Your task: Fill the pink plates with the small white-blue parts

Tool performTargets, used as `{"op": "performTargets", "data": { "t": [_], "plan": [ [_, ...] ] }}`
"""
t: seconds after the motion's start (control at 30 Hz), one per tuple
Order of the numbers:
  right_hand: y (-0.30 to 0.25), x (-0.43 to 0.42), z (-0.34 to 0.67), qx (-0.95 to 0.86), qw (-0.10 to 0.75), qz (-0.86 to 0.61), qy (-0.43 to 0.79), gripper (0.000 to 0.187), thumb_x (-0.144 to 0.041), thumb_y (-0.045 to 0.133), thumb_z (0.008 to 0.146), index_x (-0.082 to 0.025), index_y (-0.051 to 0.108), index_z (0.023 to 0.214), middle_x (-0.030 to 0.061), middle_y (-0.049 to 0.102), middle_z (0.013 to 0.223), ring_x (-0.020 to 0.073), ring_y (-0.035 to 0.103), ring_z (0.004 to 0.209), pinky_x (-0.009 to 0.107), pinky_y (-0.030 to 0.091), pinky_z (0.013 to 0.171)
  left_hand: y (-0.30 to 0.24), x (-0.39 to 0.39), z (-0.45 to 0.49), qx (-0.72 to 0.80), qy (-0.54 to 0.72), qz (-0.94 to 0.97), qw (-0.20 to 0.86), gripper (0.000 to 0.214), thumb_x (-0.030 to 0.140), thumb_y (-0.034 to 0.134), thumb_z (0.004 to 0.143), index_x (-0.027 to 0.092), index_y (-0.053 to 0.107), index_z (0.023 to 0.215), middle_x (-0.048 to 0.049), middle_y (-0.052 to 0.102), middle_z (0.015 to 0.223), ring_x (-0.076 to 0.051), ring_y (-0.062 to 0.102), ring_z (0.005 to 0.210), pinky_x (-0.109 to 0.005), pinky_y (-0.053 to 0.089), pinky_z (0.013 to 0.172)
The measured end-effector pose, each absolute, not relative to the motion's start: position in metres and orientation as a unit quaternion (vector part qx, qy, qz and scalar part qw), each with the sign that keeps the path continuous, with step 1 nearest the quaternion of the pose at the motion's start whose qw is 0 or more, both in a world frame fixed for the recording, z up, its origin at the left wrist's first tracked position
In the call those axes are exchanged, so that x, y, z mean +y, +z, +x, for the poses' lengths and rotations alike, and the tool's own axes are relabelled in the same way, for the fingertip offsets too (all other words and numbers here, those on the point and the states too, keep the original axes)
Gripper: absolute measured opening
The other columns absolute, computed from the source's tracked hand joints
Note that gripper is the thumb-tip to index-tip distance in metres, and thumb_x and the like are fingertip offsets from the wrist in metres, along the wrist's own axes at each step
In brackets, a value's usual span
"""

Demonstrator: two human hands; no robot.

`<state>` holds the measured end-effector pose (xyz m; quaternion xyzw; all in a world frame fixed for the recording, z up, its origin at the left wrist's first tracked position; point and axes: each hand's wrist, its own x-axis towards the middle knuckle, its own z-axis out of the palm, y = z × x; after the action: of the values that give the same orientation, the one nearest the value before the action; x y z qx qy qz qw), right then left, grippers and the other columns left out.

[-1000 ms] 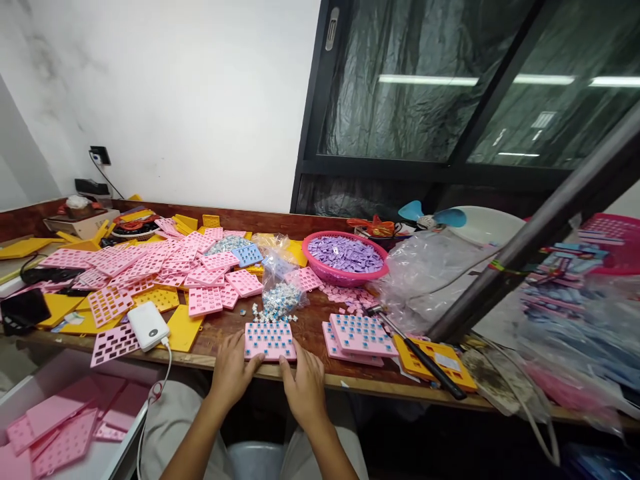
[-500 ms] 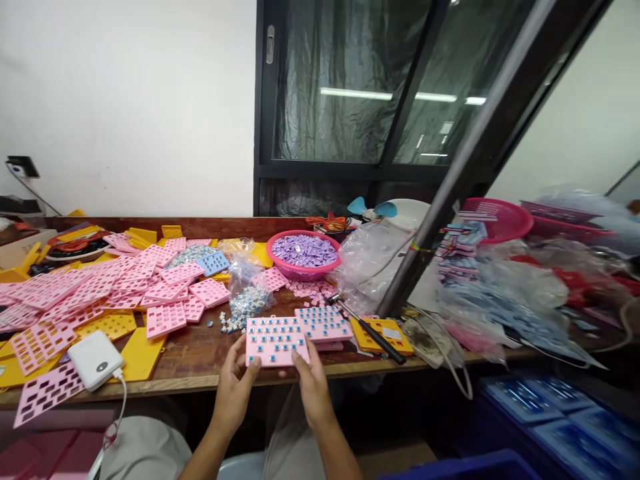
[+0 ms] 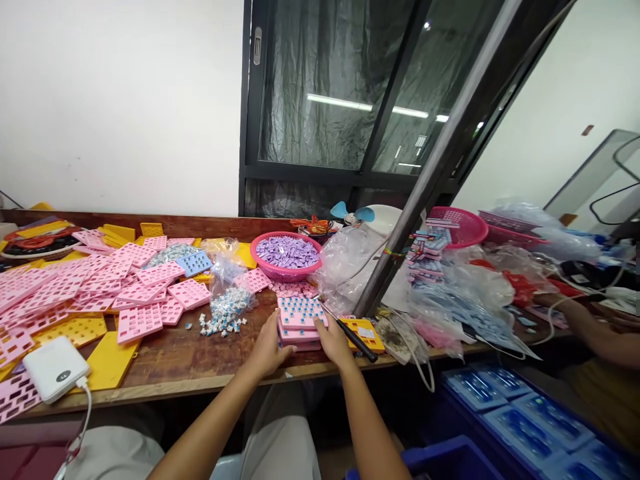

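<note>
Hands point(image 3: 269, 347) around perhaps three panels point(image 3: 300, 311)

Wooden bench point(image 3: 165, 360), stacked pink plates point(image 3: 301, 316), white-and-blue pieces point(image 3: 220, 323)

reaching forward with left forearm point(image 3: 213, 417) and right forearm point(image 3: 371, 417) bare and slanting inward. holding left hand point(image 3: 266, 351) and right hand point(image 3: 335, 341) apart, palms inward, with left thumb point(image 3: 287, 351) pointing rightward, right thumb point(image 3: 319, 325) angled forward, fingers partly hidden.

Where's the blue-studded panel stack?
Head view, below centre: the stack sits near the table's front edge, between left hand and right hand, left of the hammer.
</note>
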<state>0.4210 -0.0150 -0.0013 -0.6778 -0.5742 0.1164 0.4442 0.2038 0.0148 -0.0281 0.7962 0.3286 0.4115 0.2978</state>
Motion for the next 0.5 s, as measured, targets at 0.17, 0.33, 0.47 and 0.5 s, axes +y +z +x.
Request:
{"op": "performTargets", "data": {
  "t": [0.17,0.33,0.47,0.5],
  "plan": [
    [0.0,-0.012,0.422,-0.56,0.456,-0.677,0.141,0.048,-0.049,0.048,0.092,-0.015,0.065,0.12,0.0149,0.069,0.121,0.0304,0.062,0.115,0.042,0.045,0.102,-0.036,0.019,0.204,0.327,0.406,0.801,0.296,0.093,0.009,0.056,0.078,0.02,0.014,0.16,-0.0122,0.025,0.166,-0.027,0.026,0.153,-0.048,0.024,0.125],
    [-0.001,-0.01,0.429,-0.574,0.448,-0.666,0.159,0.048,-0.051,0.048,0.092,-0.017,0.065,0.121,0.0143,0.069,0.121,0.03,0.062,0.115,0.044,0.045,0.103,-0.029,0.014,0.196,0.332,0.387,0.808,0.294,0.087,0.013,0.055,0.083,0.02,0.015,0.16,-0.0138,0.031,0.163,-0.027,0.034,0.149,-0.047,0.03,0.123],
    [0.005,-0.023,0.422,-0.553,0.472,-0.683,0.065,0.065,-0.057,0.057,0.086,-0.012,0.056,0.134,0.0198,0.062,0.131,0.0346,0.056,0.123,0.051,0.042,0.107,-0.022,0.013,0.148,0.393,0.367,0.819,0.203,0.074,0.031,0.063,0.087,0.018,0.033,0.154,-0.016,0.039,0.158,-0.03,0.037,0.146,-0.048,0.033,0.12],
    [0.009,-0.03,0.415,-0.546,0.486,-0.683,0.012,0.068,-0.057,0.059,0.085,-0.011,0.054,0.136,0.0214,0.06,0.134,0.0361,0.054,0.126,0.053,0.04,0.109,-0.021,0.015,0.13,0.425,0.362,0.813,0.164,0.067,0.033,0.063,0.088,0.019,0.041,0.15,-0.0152,0.042,0.156,-0.03,0.038,0.145,-0.048,0.033,0.12]
  ]
}}
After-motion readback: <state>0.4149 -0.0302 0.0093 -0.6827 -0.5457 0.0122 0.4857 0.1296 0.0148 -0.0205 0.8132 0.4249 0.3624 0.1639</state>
